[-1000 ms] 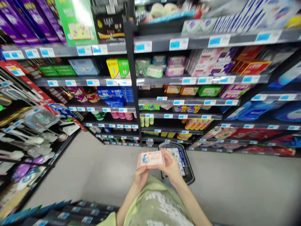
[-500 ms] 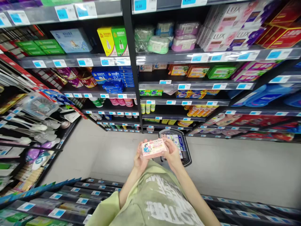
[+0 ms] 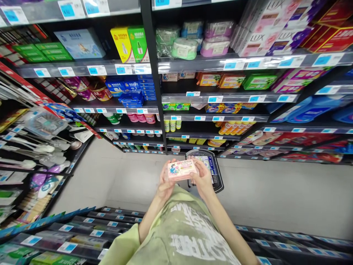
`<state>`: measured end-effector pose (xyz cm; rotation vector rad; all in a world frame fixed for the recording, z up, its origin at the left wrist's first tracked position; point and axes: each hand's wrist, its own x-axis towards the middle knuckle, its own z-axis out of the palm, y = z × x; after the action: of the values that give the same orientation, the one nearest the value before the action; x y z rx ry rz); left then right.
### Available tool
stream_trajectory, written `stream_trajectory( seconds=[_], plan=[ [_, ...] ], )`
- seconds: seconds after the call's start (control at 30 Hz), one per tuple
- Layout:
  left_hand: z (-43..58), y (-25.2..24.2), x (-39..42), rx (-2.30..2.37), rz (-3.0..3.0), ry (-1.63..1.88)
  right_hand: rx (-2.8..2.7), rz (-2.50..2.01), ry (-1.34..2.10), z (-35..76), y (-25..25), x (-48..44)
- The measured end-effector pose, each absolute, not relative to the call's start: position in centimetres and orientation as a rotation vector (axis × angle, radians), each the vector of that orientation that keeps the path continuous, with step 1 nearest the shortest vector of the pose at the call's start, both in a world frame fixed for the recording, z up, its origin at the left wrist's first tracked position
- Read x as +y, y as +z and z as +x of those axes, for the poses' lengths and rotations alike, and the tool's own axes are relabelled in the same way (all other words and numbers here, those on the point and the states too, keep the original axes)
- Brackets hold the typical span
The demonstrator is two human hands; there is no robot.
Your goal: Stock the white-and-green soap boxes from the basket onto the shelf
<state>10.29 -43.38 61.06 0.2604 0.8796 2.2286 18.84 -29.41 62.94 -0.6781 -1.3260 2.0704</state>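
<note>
Between both hands is a pink packet of laundry soap bars (image 3: 182, 170), its printed face with a cartoon figure turned up toward me. My left hand (image 3: 164, 184) wraps the packet's left end, with some fingers hidden behind it. My right hand (image 3: 202, 178) grips the right end, thumb on the near edge and fingers along the top. Just beyond my right hand, on the floor, stands a black shopping basket (image 3: 218, 179) with boxed goods inside, partly covered by my hand and the packet.
Ahead rises a shelf unit (image 3: 193, 129) with several tiers of wrapped soaps, boxes and tubes. Hanging brushes and utensils (image 3: 46, 147) line the left side. Behind me are lower shelves (image 3: 91, 228). Grey floor (image 3: 275, 195) runs between the shelves.
The soap packet has risen slightly and shifted a little right in view, still in both hands. My left fingers have changed their hold underneath. The camera view has tilted slightly.
</note>
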Motion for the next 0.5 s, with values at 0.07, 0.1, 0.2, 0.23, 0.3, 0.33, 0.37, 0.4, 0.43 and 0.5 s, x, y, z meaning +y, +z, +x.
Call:
stream_trajectory(
  seconds=[0.07,0.1,0.2,0.23,0.3,0.33,0.37,0.4,0.43,0.5],
  plan=[
    [10.3,61.2,-43.3,0.926,0.216,2.216,-1.330,-0.708,2.063,18.9,63.0,-29.4],
    [10.3,61.2,-43.2,0.939,0.190,2.212,-1.333,-0.726,2.057,18.9,63.1,-29.4],
    [10.3,61.1,-43.1,0.956,0.128,2.211,-1.336,-0.772,2.047,18.9,63.3,-29.6],
    [10.3,61.1,-43.1,0.956,0.114,2.214,-1.337,-0.778,2.050,18.9,63.3,-29.6],
    [10.3,61.0,-43.0,0.948,0.097,2.227,-1.334,-0.780,2.046,18.7,63.3,-29.7],
    [10.3,61.0,-42.9,0.946,0.091,2.230,-1.334,-0.780,2.039,18.6,63.2,-29.7],
    [10.3,61.0,-42.9,0.948,0.084,2.228,-1.339,-0.779,2.033,18.5,63.3,-29.7],
    [10.3,60.9,-42.8,0.957,0.073,2.223,-1.356,-0.778,2.032,18.5,63.4,-29.6],
    [10.3,60.8,-42.7,0.971,0.059,2.218,-1.391,-0.775,2.036,18.5,63.6,-29.4],
    [10.4,60.6,-42.6,0.997,0.016,2.211,-1.552,-0.751,2.020,19.1,64.6,-28.8]
  ],
)
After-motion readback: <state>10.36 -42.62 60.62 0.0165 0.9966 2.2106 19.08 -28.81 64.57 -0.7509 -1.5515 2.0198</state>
